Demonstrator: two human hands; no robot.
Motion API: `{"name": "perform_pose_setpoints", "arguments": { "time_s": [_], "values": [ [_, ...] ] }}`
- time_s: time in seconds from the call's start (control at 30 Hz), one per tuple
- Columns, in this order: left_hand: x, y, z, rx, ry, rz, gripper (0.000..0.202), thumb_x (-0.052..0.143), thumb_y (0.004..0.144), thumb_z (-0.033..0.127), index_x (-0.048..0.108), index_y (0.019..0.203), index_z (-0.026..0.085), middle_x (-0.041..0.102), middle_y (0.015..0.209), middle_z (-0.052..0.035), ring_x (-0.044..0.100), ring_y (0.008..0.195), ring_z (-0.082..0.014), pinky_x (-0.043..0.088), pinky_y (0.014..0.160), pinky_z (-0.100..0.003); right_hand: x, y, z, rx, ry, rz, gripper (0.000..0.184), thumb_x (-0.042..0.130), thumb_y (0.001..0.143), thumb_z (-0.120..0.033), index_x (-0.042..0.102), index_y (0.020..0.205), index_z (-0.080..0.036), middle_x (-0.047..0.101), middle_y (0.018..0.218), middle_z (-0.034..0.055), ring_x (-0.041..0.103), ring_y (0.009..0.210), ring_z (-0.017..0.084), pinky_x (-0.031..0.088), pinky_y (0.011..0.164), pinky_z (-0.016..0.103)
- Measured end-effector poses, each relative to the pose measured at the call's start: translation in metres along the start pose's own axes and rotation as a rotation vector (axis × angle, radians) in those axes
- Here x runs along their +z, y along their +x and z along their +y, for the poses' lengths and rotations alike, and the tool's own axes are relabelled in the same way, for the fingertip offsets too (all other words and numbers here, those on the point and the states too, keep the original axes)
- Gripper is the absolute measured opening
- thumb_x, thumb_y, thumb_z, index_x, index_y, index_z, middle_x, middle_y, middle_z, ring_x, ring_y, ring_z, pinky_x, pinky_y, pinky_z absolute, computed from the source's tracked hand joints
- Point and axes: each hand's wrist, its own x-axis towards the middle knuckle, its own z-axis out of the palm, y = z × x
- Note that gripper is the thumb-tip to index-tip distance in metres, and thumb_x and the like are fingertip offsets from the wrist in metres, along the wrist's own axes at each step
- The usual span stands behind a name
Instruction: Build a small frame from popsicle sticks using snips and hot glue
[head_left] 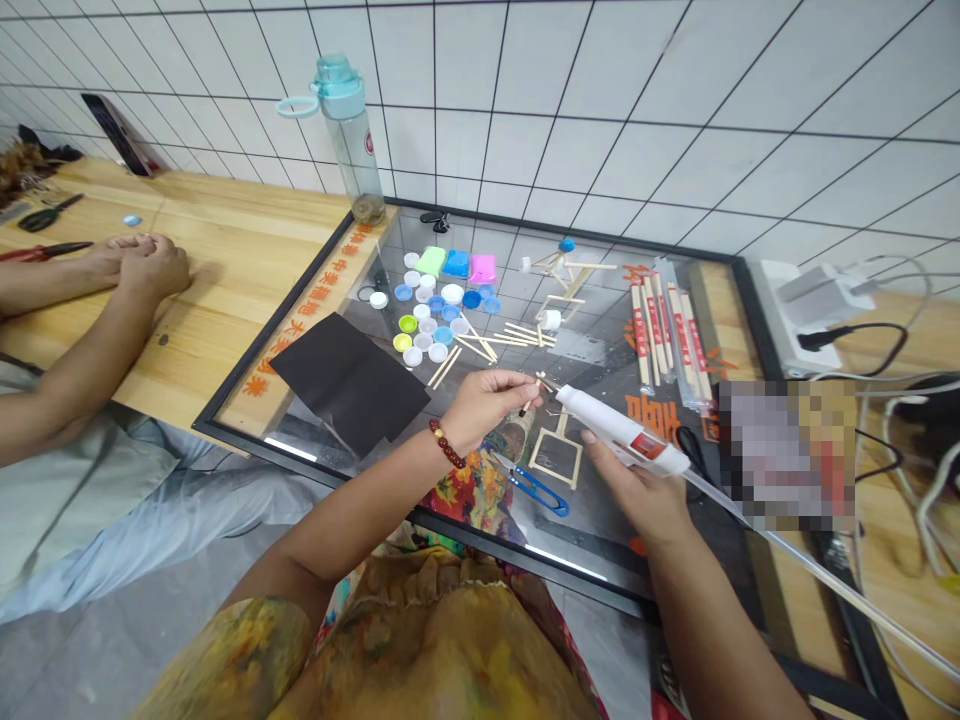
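Note:
My left hand (486,402), with a red bead bracelet at the wrist, pinches a thin wooden stick (534,394) above the glass table (600,520). My right hand (637,480) grips a white hot glue gun (622,430), whose nozzle points left at the stick's tip. Under both hands lies a small square frame of sticks (556,458), with blue thread snips (536,487) beside it.
Several plastic bottle caps (431,315), coloured clay blocks (456,263), loose sticks (495,342), wrapped chopsticks (664,330) and a black sheet (349,380) lie on the glass. A water bottle (352,140) stands behind. Another person's hands (139,265) rest at left. A power strip (817,300) and cables lie at right.

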Motion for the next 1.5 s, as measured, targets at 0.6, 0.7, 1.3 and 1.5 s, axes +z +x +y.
{"name": "perform_pose_setpoints", "arguments": {
  "time_s": [0.6,0.7,1.3,1.5],
  "values": [
    [0.0008,0.0022,-0.0047,0.092,0.073,0.141,0.037,0.087,0.046,0.033,0.066,0.068,0.013,0.064,0.063,-0.0003,0.058,0.059,-0.0087,0.047,0.062,-0.024,-0.0008,0.0001,-0.0016,0.004,0.015,-0.005,0.023,0.062,0.08,-0.042,0.058,0.069,-0.022,0.058,0.061,-0.0005,0.055,0.056,0.016,0.045,0.056,0.029],
    [0.0,0.0025,-0.0063,0.103,0.093,0.141,0.037,0.087,0.047,0.034,0.065,0.069,0.013,0.064,0.064,-0.0007,0.058,0.06,-0.0093,0.047,0.062,-0.025,-0.0003,-0.0008,0.0005,0.02,-0.014,-0.006,0.025,0.061,0.081,-0.042,0.057,0.067,-0.022,0.057,0.059,-0.0007,0.055,0.055,0.016,0.044,0.054,0.029],
    [0.0036,-0.0036,-0.0003,0.294,0.375,0.284,0.02,0.081,0.057,0.026,0.066,0.065,0.016,0.064,0.067,-0.0017,0.055,0.065,-0.0119,0.044,0.067,-0.028,0.0009,-0.0019,0.0021,-0.004,0.014,-0.019,0.025,0.064,0.08,-0.041,0.056,0.068,-0.021,0.057,0.061,-0.0016,0.054,0.055,0.014,0.045,0.055,0.028],
    [0.0049,-0.0052,0.0018,0.345,0.421,0.308,0.017,0.079,0.059,0.025,0.064,0.063,0.017,0.064,0.067,-0.0011,0.055,0.065,-0.0119,0.045,0.066,-0.027,0.0,-0.0016,-0.0004,0.045,0.02,-0.007,0.025,0.061,0.082,-0.042,0.056,0.068,-0.022,0.056,0.06,-0.0017,0.053,0.053,0.014,0.043,0.054,0.028]
  ]
}}
